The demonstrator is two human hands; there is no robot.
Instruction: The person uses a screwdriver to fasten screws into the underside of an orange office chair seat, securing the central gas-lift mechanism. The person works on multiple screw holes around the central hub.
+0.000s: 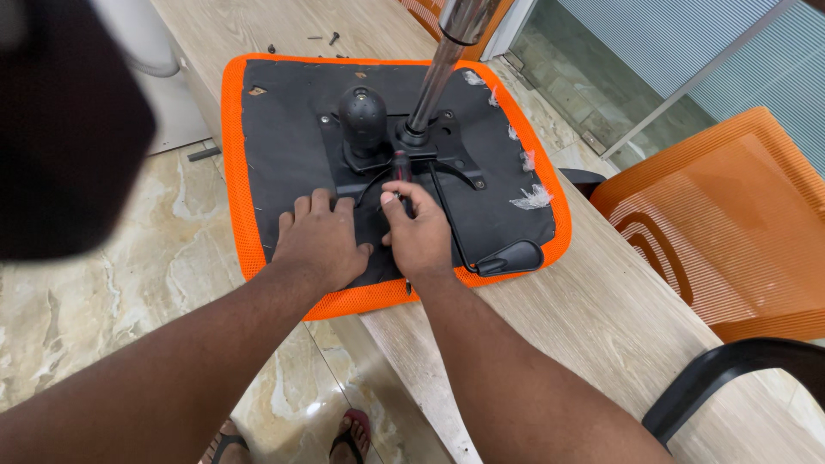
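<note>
An orange mesh chair seat [245, 215] lies upside down on a wooden table, its black underside facing up. A black metal mechanism plate [447, 155] with a round knob [363, 116] and a chrome gas cylinder [438, 73] is mounted at its centre. My left hand [320, 245] rests flat on the black underside, fingers spread, holding nothing. My right hand [419, 232] is closed around a screwdriver with a dark handle [401, 163], pointing toward the plate's near edge. A black lever [509, 256] sticks out at the seat's right side.
The wooden table [584, 318] runs from near right to far left. Loose screws [331, 38] lie beyond the seat. An orange mesh chair back [730, 223] and black armrest [722, 369] stand at right. Marble floor [155, 283] and my sandalled feet [344, 434] are below.
</note>
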